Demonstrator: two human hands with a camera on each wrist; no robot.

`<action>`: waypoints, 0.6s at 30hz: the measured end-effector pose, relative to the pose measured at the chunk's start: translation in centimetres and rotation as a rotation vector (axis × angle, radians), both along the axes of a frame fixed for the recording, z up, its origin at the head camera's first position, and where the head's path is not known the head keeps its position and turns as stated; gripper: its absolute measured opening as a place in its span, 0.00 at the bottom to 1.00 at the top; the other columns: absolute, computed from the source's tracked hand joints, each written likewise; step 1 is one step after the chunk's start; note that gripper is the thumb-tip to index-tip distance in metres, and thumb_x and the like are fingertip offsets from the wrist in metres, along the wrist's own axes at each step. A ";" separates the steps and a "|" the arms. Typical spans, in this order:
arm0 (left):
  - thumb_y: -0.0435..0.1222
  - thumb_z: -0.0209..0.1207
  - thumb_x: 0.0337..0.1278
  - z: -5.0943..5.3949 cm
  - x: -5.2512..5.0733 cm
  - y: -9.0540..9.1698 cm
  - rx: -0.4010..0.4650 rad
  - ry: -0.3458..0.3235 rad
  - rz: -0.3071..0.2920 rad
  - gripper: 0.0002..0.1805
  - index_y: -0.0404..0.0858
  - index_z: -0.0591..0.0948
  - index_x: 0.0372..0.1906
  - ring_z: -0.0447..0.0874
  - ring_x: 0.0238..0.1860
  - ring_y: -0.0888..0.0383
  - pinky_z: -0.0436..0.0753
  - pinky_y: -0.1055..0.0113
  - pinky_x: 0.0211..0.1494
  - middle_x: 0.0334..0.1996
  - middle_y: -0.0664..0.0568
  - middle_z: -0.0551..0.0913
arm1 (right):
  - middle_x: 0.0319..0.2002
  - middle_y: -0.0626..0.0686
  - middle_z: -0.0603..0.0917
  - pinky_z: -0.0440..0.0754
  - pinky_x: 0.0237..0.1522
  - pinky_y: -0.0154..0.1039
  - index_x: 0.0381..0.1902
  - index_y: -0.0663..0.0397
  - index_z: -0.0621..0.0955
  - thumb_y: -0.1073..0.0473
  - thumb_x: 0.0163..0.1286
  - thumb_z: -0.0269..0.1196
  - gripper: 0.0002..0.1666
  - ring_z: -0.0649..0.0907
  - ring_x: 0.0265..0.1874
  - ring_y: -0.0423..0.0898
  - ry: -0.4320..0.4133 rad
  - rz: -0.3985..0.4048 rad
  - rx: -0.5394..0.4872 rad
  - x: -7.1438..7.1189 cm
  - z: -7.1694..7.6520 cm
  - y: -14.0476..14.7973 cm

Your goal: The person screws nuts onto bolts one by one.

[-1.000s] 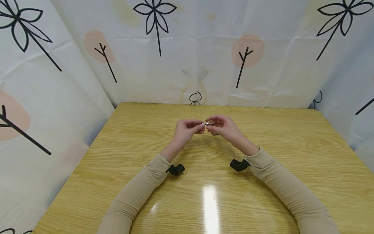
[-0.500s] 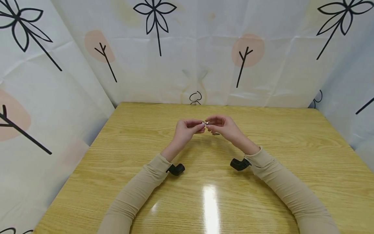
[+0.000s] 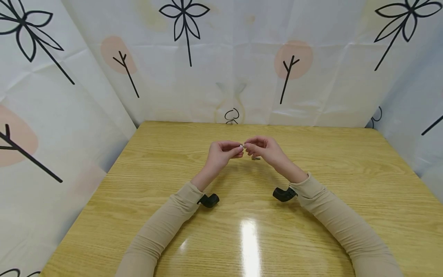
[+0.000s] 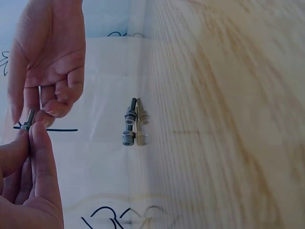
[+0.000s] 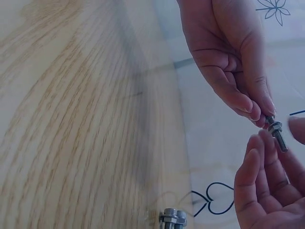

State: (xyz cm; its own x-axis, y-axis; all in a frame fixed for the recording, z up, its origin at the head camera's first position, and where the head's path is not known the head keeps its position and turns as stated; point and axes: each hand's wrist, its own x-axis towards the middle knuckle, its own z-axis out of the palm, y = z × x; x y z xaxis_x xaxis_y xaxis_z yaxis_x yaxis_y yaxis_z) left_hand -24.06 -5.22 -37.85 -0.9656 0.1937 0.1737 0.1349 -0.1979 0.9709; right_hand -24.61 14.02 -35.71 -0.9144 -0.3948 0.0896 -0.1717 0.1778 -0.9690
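My left hand [image 3: 219,154] pinches the head end of a small metal bolt [image 5: 281,142] between thumb and fingertips, above the table. A nut [image 5: 275,127] sits partway along the bolt's thread. My right hand [image 3: 271,154] is close around the threaded end, fingertips beside the nut. In the right wrist view a small gap shows between its thumb [image 5: 298,129] and the nut; whether the other fingers touch it I cannot tell. Beyond and below the hands, a couple of bolts with nuts [image 4: 128,137] lie on the wooden table [image 3: 166,154].
A white patterned cloth [image 3: 207,88] hangs behind the table and at both sides. Black wrist-camera mounts [image 3: 209,201] stick out from the beige sleeves [image 3: 173,219], low over the tabletop. Light glares off the front part of the table.
My right thumb and fingers, spread around the bolt's end before, have come closer together and hide more of it in the head view. The left hand stays in place.
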 end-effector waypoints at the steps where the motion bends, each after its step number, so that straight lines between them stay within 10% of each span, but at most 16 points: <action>1: 0.26 0.63 0.56 0.0 0.0 0.0 0.000 -0.001 -0.002 0.12 0.21 0.82 0.43 0.86 0.37 0.41 0.86 0.54 0.45 0.38 0.31 0.83 | 0.44 0.70 0.79 0.79 0.46 0.63 0.50 0.65 0.78 0.58 0.71 0.61 0.16 0.78 0.43 0.67 0.000 0.004 -0.010 0.0 0.0 0.0; 9: 0.25 0.63 0.56 0.0 0.1 0.0 0.000 -0.002 0.005 0.12 0.20 0.82 0.43 0.83 0.40 0.34 0.87 0.54 0.45 0.37 0.31 0.83 | 0.40 0.70 0.80 0.80 0.44 0.63 0.46 0.65 0.81 0.58 0.70 0.62 0.14 0.77 0.42 0.69 0.036 0.013 0.013 -0.1 -0.2 0.1; 18: 0.24 0.62 0.57 -0.1 0.0 0.1 -0.005 0.007 0.014 0.09 0.22 0.82 0.42 0.87 0.32 0.50 0.87 0.55 0.44 0.36 0.33 0.84 | 0.45 0.71 0.79 0.80 0.46 0.60 0.52 0.66 0.77 0.57 0.71 0.61 0.18 0.79 0.43 0.64 -0.007 0.019 -0.012 -0.2 -0.3 0.2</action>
